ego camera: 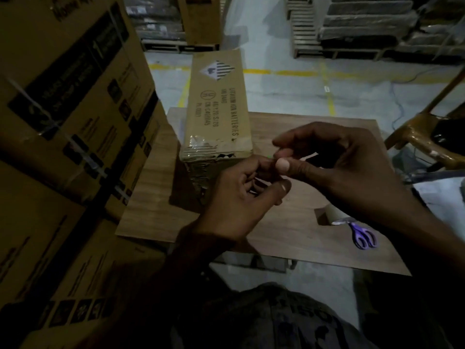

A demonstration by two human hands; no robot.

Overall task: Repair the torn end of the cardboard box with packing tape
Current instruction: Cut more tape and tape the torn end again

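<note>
A person's left hand (239,200) and right hand (334,162) meet above a wood-grain counter (289,238), just in front of the torn end (222,155) of a long cardboard box (219,109). The left hand comes up from a dark sleeve (196,250) with its palm turned partly upward and its fingers curled inward. The right hand reaches in from the right, knuckles up, its thumb and forefinger pressed tip to tip. The fingers (283,165) of both hands are drawn narrow and touch one another at the tips; in the dim light it cannot be told whether anything is pinched between them.

The box lies lengthwise on the counter, its far end overhanging the back edge. Its near end is ragged along the top edge, with clear tape creased over the corner. Printed on its top face are the words "LITHIUM ION BATTERIES" and "UN 3480", beyond them a diamond-shaped hazard label (217,69) with black and white stripes. Smaller lines of code beside them are too blurred to read with certainty.

A roll of packing tape (332,214) and purple-handled scissors (365,238) lie on the counter under the right forearm. Stacked cartons (63,96) at left carry dark printed panels that cannot be read.
</note>
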